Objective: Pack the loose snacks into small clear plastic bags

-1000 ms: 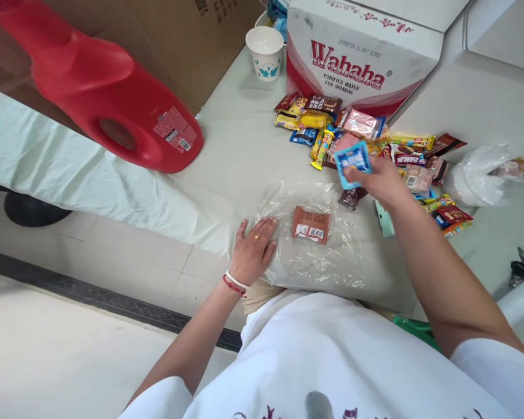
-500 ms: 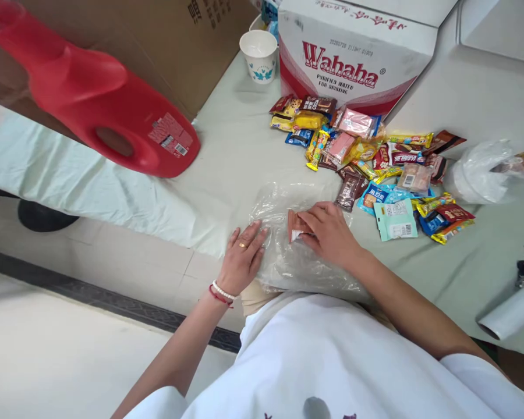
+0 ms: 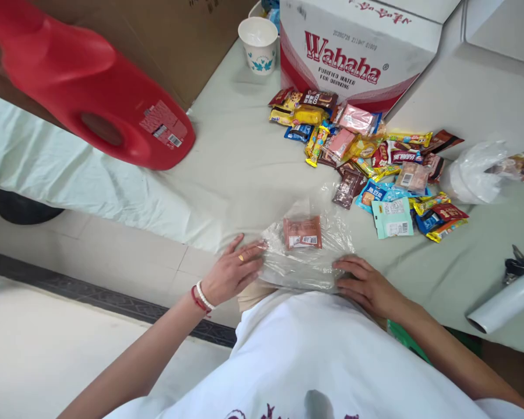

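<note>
A clear plastic sheet or bag point(image 3: 303, 270) lies crumpled at the table's front edge, against my white shirt. On it rests a small reddish-brown snack packet point(image 3: 303, 233) with a white barcode label. My left hand point(image 3: 236, 270), wearing a ring and bracelets, touches the plastic's left side with fingers stretched out. At the right side, my right hand point(image 3: 367, 285) has its fingers extended on the plastic edge; its thumb is hidden. Neither hand touches the brown packet. Just beyond the plastic lies a dark brown snack packet point(image 3: 348, 187).
Colourful snack packets point(image 3: 375, 154) lie piled before a Wahaha box point(image 3: 349, 58). A paper cup point(image 3: 258, 49) stands beside it. A large red jug point(image 3: 113, 99) is at left. At right are a white plastic bag point(image 3: 475, 174), a white roll point(image 3: 506, 297) and a black object point(image 3: 517, 265).
My right hand first held a blue packet, which left its grasp. It then touched the brown packet, released it and moved to the plastic's right edge. My left hand stayed at the left side.
</note>
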{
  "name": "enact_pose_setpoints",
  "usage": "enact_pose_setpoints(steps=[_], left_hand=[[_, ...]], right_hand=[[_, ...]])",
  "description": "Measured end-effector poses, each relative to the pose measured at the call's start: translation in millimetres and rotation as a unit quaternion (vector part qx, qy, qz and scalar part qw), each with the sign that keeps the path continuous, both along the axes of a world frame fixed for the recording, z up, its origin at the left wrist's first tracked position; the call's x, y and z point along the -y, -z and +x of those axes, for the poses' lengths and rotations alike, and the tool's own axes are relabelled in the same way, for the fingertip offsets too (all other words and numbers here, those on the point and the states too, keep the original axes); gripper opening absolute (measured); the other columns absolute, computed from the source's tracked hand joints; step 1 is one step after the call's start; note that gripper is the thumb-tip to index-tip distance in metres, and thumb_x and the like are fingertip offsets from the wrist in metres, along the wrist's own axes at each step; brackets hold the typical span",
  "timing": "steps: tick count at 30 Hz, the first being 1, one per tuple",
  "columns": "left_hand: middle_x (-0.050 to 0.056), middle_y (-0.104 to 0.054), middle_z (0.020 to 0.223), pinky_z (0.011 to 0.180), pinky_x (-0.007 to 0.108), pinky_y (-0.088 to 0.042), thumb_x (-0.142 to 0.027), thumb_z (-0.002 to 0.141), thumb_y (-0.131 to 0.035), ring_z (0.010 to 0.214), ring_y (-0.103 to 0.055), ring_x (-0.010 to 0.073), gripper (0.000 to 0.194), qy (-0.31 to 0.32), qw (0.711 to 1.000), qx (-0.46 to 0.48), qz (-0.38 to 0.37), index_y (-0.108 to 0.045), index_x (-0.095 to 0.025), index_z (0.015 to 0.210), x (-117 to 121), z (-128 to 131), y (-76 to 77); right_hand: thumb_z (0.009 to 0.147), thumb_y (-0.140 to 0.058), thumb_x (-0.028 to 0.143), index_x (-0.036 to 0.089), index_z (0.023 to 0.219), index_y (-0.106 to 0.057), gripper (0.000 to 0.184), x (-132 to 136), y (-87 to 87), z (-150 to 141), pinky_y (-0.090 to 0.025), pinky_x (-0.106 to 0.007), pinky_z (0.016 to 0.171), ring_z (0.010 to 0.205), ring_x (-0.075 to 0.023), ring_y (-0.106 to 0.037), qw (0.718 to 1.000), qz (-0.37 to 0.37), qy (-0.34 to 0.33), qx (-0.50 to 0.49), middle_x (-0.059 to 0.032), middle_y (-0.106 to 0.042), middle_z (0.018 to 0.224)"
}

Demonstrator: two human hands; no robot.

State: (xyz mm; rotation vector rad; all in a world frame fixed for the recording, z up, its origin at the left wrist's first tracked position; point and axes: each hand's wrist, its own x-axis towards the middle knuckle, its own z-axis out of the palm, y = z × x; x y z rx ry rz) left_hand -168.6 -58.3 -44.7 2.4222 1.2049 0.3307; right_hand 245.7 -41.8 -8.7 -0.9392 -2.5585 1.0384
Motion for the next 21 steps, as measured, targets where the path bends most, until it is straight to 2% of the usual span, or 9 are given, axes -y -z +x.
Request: enact_pose_setpoints(steps=[2,5,8,10,13,15,17,19,21], left_hand=[[0.008,-0.057,0.154,0.128,0.057,-0.027,-0.033,0.1,-0.047,0.149,-0.046,0.0273,0.029,-0.048,0.999,0.008,0.004,-0.075,-0.028,0.109,-9.6,4.1,-3.5],[0.008,-0.041,0.166,0.124,0.054,-0.035,-0.038,0.102,-0.042,0.155,-0.035,0.0299,0.037,-0.096,0.995,0.009,0.01,-0.074,-0.025,0.114,-27.2,10.1,-13.6],[0.01,-0.037,0.168,0.114,0.051,-0.046,-0.041,0.104,-0.034,0.143,-0.051,0.0297,0.045,-0.129,0.992,-0.008,-0.009,-0.068,-0.024,0.129,-46.0,13.1,-19.5],[0.011,-0.046,0.162,0.11,0.051,-0.048,-0.044,0.104,-0.034,0.132,-0.059,0.0295,0.046,-0.176,0.984,-0.017,-0.015,-0.069,-0.025,0.127,-57.8,14.5,-17.8],[0.01,-0.065,0.141,0.108,0.052,-0.047,-0.041,0.1,-0.04,0.123,-0.06,0.031,0.039,-0.261,0.965,-0.004,0.004,-0.074,-0.022,0.104,-70.8,19.7,-10.1],[0.01,-0.07,0.132,0.107,0.053,-0.047,-0.036,0.095,-0.047,0.119,-0.059,0.0328,0.028,-0.31,0.95,0.0,0.021,-0.072,-0.022,0.093,-74.9,26.0,-5.0],[0.011,-0.069,0.131,0.106,0.055,-0.046,-0.03,0.089,-0.052,0.119,-0.058,0.0343,0.018,-0.347,0.937,0.004,0.031,-0.069,-0.022,0.091,-76.1,33.3,-1.3],[0.013,-0.068,0.127,0.104,0.054,-0.047,-0.024,0.083,-0.054,0.117,-0.059,0.0337,0.02,-0.382,0.923,0.023,0.031,-0.066,-0.022,0.098,-75.6,39.6,0.9],[0.013,-0.066,0.123,0.102,0.05,-0.049,-0.023,0.081,-0.053,0.115,-0.06,0.0319,0.033,-0.411,0.91,0.056,0.025,-0.063,-0.021,0.112,-74.5,44.2,2.0]], right_hand=[[0.1,-0.058,0.026,0.031,0.111,-0.073,0.02,-7.6,1.0,0.4,-0.058,-0.05,0.099,0.117,-0.0266,-0.067,0.999,-0.015,0.036,-0.036,-0.0089,-0.075,0.118],[0.104,-0.05,0.036,0.026,0.103,-0.069,0.021,-35.7,-11.5,-4.1,-0.06,-0.042,0.085,0.094,-0.0233,-0.072,0.991,-0.065,0.107,-0.041,-0.0079,-0.076,0.099],[0.105,-0.046,0.047,0.024,0.1,-0.064,0.029,-72.1,-26.7,-9.7,-0.059,-0.035,0.071,0.075,-0.0208,-0.072,0.969,-0.154,0.188,-0.043,-0.0051,-0.075,0.084],[0.103,-0.046,0.049,0.022,0.099,-0.064,0.032,-96.2,-30.0,-15.2,-0.055,-0.031,0.063,0.063,-0.019,-0.068,0.959,-0.177,0.22,-0.03,-0.0019,-0.071,0.073],[0.099,-0.049,0.038,0.019,0.093,-0.068,0.027,-125.7,-27.0,-27.9,-0.048,-0.028,0.06,0.062,-0.0185,-0.065,0.961,-0.077,0.247,0.093,-0.0035,-0.07,0.073],[0.095,-0.053,0.029,0.018,0.093,-0.071,0.021,-138.1,-27.3,-39.3,-0.046,-0.029,0.065,0.074,-0.0222,-0.067,0.944,0.028,0.247,0.217,-0.0087,-0.072,0.084],[0.093,-0.054,0.023,0.018,0.101,-0.073,0.021,-145.9,-32.6,-52.9,-0.048,-0.033,0.072,0.092,-0.0286,-0.066,0.919,0.122,0.242,0.286,-0.0146,-0.073,0.099],[0.092,-0.054,0.019,0.017,0.119,-0.07,0.031,-153.5,-39.4,-68.7,-0.05,-0.041,0.084,0.112,-0.0348,-0.06,0.923,0.185,0.217,0.26,-0.0187,-0.069,0.118],[0.088,-0.057,0.015,0.015,0.14,-0.06,0.052,-165.1,-40.6,-86.7,-0.045,-0.05,0.102,0.132,-0.0381,-0.046,0.95,0.204,0.148,0.183,-0.0196,-0.061,0.139]])
